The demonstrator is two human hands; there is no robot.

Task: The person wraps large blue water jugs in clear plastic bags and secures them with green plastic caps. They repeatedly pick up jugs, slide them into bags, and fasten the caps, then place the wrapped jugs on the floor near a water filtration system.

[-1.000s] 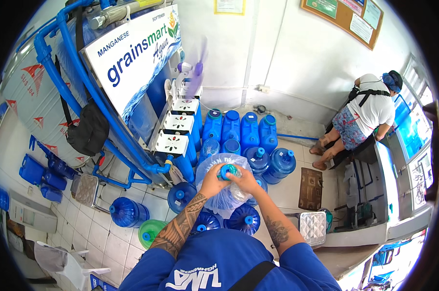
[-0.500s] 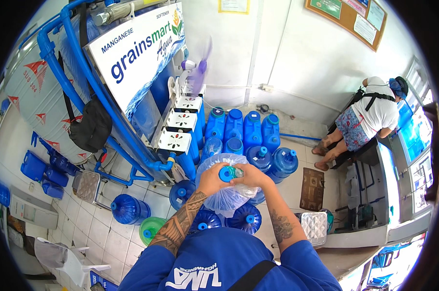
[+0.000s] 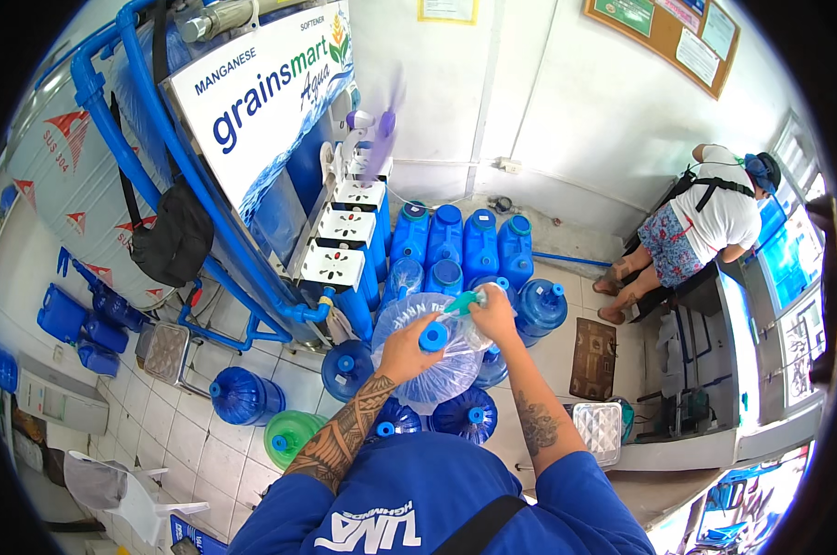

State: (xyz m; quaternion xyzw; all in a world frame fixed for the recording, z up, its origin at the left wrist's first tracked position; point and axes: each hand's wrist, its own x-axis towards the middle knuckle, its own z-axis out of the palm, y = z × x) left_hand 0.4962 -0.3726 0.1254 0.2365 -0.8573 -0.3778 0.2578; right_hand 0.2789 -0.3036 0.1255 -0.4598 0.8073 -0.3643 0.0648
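Observation:
A large round clear water bottle (image 3: 428,370) stands in front of me, wrapped at the top in thin clear plastic film. My left hand (image 3: 407,344) rests on its shoulder, fingers around the blue cap (image 3: 433,337). My right hand (image 3: 492,314) is raised just right of the cap, pinching a small teal strip (image 3: 465,301) together with a pulled-up piece of the film. Both tattooed forearms come up from my blue shirt at the bottom.
Blue rectangular jugs (image 3: 465,240) stand in rows behind the bottle, round blue bottles (image 3: 245,396) and a green one (image 3: 289,435) lie on the tiled floor at left. A filter station with blue pipes (image 3: 206,213) is on the left. A person (image 3: 705,222) bends at a counter far right.
My right hand has left the cap and risen to the right, drawing the teal strip and film up. My left hand has stayed at the cap. The view shifted slightly.

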